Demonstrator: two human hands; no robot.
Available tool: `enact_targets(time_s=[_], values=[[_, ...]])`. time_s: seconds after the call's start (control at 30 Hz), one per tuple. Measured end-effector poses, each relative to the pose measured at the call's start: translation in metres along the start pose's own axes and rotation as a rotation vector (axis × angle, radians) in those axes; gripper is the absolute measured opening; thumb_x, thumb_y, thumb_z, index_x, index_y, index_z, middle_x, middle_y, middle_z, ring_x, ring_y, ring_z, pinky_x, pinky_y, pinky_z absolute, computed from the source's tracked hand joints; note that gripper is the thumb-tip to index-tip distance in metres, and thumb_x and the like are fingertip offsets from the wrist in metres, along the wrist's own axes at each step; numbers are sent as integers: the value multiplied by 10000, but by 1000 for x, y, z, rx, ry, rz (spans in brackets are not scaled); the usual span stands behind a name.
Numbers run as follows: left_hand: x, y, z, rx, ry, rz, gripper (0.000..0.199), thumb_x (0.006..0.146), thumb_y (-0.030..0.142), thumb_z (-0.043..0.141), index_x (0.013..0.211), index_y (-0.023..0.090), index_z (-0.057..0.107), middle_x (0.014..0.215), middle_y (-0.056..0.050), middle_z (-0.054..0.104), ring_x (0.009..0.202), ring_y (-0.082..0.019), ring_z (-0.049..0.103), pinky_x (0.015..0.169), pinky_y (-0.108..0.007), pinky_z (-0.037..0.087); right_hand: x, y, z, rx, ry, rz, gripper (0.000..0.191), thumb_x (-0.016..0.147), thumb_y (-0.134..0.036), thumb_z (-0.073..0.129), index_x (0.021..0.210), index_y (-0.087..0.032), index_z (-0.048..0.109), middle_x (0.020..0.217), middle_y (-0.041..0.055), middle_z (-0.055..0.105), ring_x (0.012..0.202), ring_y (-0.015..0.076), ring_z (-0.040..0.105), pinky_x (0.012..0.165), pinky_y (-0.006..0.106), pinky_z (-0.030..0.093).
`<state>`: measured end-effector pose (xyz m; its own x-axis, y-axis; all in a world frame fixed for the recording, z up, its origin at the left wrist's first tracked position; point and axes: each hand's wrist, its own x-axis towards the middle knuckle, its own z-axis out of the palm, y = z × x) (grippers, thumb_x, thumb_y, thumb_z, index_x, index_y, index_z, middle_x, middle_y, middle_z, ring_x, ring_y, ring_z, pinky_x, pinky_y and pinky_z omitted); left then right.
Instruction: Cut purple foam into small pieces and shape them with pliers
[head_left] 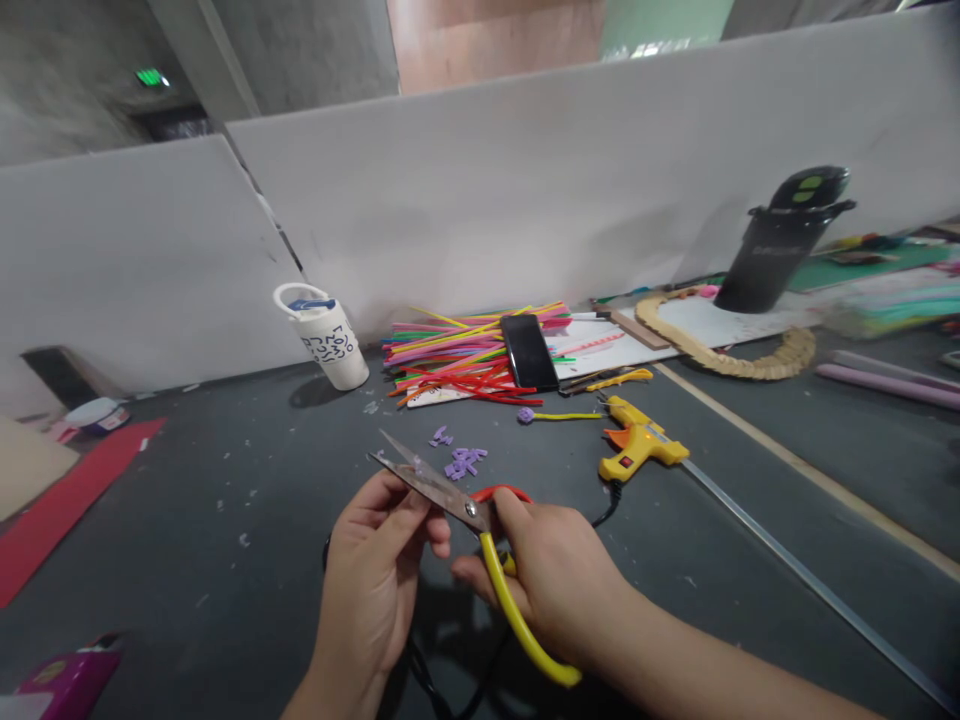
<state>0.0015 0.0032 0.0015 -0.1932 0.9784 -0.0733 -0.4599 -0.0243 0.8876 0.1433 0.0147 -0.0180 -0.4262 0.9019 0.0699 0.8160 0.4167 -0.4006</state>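
My right hand (pixel 551 565) grips a pair of scissors (pixel 470 510) with one yellow and one red handle. Their blades are parted and point up and left. Just under the blades, the fingers of my left hand (pixel 379 555) are pinched together; what they hold is hidden or too small to name. Beyond the blades lie small purple cut pieces (pixel 465 462) in a loose pile. A yellow stem with a purple ball (pixel 526 415) at its end rests farther back, its other end by the yellow glue gun (pixel 636 440).
Many colourful pipe cleaners (pixel 450 350) lie at the back under a black phone (pixel 529 352). A white cup (pixel 334 345) stands left of them, a black tumbler (pixel 780 245) at the back right. Red paper (pixel 82 500) lies left. A black cord (pixel 427 675) runs beneath my hands.
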Motion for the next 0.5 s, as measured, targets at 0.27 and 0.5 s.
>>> enact_targets(time_s=[0.27,0.5], values=[[-1,-1,0,8,-12,9,41,674,150,703,692,152,667,594,21,631,460,-53,542,415,-122,443,3,5,-2,276,26,55,282,817,-469,444,726,-204,471,601,12,577,519,157,510,477,248,264],[-2,-1,2,124,-46,-81,78,653,171,704,666,140,633,589,17,615,438,-63,525,396,-152,436,10,9,-15,818,94,66,190,747,-336,543,640,-195,476,580,-48,449,542,101,417,504,204,346]])
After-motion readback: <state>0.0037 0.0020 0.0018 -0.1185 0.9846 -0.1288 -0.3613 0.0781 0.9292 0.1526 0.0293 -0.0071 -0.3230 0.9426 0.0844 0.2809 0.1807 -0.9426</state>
